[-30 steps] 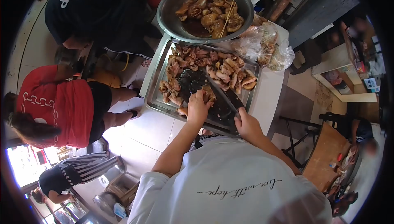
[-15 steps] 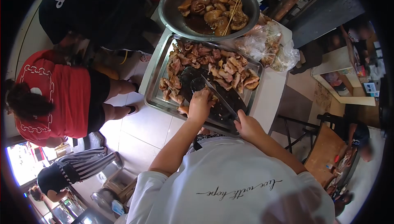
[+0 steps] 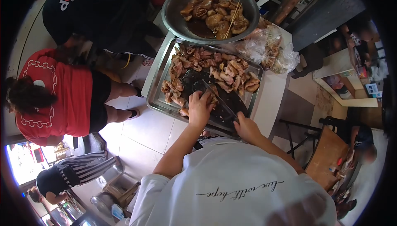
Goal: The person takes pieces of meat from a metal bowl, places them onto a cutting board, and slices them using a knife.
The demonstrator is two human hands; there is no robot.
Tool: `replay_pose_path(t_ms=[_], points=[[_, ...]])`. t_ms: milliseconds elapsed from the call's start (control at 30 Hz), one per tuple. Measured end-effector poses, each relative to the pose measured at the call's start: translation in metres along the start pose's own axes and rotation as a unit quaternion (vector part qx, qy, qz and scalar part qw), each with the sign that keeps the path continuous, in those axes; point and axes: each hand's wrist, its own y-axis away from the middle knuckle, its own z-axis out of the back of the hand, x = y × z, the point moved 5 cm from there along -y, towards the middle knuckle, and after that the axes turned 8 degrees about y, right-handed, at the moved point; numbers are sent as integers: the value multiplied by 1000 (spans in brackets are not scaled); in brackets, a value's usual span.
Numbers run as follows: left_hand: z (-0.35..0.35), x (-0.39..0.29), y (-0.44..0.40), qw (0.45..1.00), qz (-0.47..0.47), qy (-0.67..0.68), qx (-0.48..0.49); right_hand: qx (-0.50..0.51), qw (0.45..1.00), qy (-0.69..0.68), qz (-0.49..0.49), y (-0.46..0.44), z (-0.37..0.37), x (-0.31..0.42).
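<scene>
My right hand [image 3: 247, 128] is closed around the handle of a knife [image 3: 223, 102]; its blade slants up and left over a dark cutting board [image 3: 232, 111]. With bent fingers, my left hand [image 3: 199, 109] presses on a piece of cooked meat [image 3: 214, 101] beside the blade, partly hidden under the fingers. The board lies inside a rectangular metal tray [image 3: 156, 102]. Chopped meat [image 3: 194, 58] is heaped along the tray's far and left sides, with more pieces [image 3: 231, 76] at the board's upper right.
Behind the tray stands a large steel bowl [image 3: 171, 17] of browned meat in sauce, with wooden skewers [image 3: 234, 19]. Plastic bags [image 3: 285, 56] lie to its right on the white table [image 3: 271, 97]. A person in a red shirt [image 3: 70, 97] and another in black [image 3: 99, 15] stand at left.
My left hand has shifted slightly left, its fingers now more spread over the meat. The knife and right hand have moved a little to the left. The camera view has tilted slightly.
</scene>
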Motion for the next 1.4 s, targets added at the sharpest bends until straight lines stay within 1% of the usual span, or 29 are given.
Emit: replay_pose_path(t_ms=[67,133,167,233,267,333,400,567,633,833,933,1033,1100,1133,1200,1233,1300,1400], points=[[-3,5,2,1000,14,22,13,1,1000,6,-2,12,4,-6],[-6,8,1,998,23,43,27,-43,999,5,6,18,15,-4],[-8,9,1,998,32,44,25,-42,999,5,5,20,20,0],[-9,10,1,998,41,45,25,-1,1000,-5,-25,22,24,8],[-10,11,1,997,57,41,31,-1,1000,-5,-28,24,23,8],[-12,11,-2,996,71,39,38,43,999,-3,-18,26,17,9],[-12,8,-3,995,81,6,57,45,999,14,-25,28,17,9],[-12,4,-6,995,67,-2,77,54,997,54,-24,26,32,27],[-13,5,-7,995,66,-2,80,19,997,71,23,21,36,37],[-16,11,-7,994,67,3,81,0,996,85,36,-33,-5,35],[-18,11,-6,997,38,12,58,-7,997,48,52,-60,-11,44],[-17,10,-1,997,59,22,47,-13,998,33,60,-59,-11,39],[-7,7,5,999,37,22,-25,-13,998,41,54,-44,-8,30],[-4,11,7,999,39,21,-29,-12,998,49,47,-35,-5,23],[-1,23,13,995,47,93,-6,-18,998,41,51,-15,0,1],[2,26,14,994,50,93,-7,-25,998,32,51,-7,3,-6],[3,32,15,986,59,148,43,-27,998,46,37,2,9,-11],[-3,39,18,987,34,154,44,-25,998,55,9,7,22,-1]])
